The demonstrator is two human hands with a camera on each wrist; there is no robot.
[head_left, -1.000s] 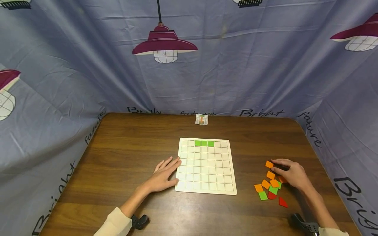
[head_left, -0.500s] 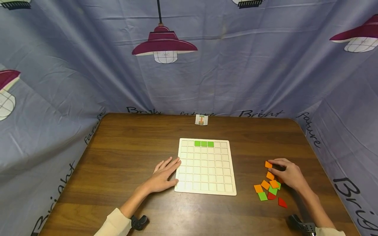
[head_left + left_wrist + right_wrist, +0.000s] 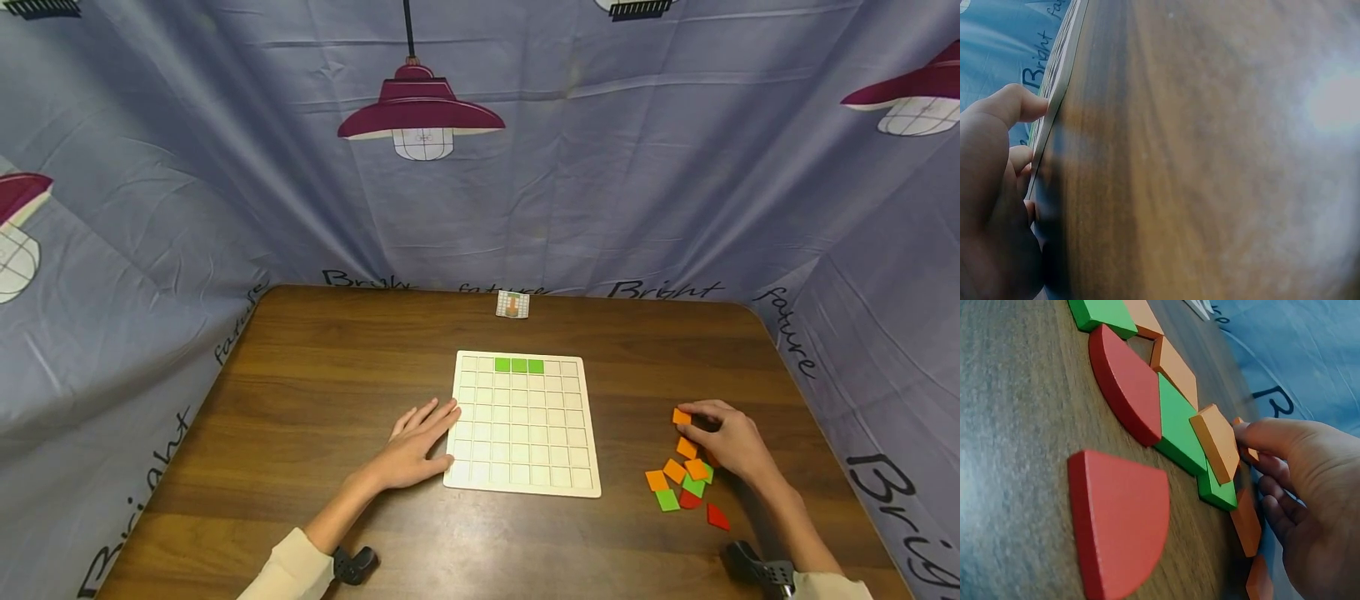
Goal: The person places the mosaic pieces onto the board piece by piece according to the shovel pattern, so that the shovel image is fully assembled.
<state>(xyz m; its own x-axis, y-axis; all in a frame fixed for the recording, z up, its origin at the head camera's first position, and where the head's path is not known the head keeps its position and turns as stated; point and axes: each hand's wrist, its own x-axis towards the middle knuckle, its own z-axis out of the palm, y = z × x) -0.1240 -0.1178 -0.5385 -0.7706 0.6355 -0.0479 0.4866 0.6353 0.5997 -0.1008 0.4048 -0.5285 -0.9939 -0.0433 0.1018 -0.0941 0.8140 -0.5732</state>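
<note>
A cream grid board lies flat, with three green square tiles side by side in its top row. My left hand rests at the board's left edge, fingers spread and fairly straight; the left wrist view shows its fingertips touching the board's rim. At the right, my right hand pinches an orange square tile between thumb and index finger, at the far end of a loose pile. Nearest to it in the pile is another orange tile. The right wrist view shows the held tile partly hidden behind the thumb.
Orange, green and red tiles lie closely together, some overlapping, with a red quarter-round tile apart at the near side. A small printed grid card lies at the wooden table's back edge. A blue curtain stands behind.
My right hand has shifted slightly left, and the orange square tile at its fingertips has moved a little with it. The left hand and board stay in place.
</note>
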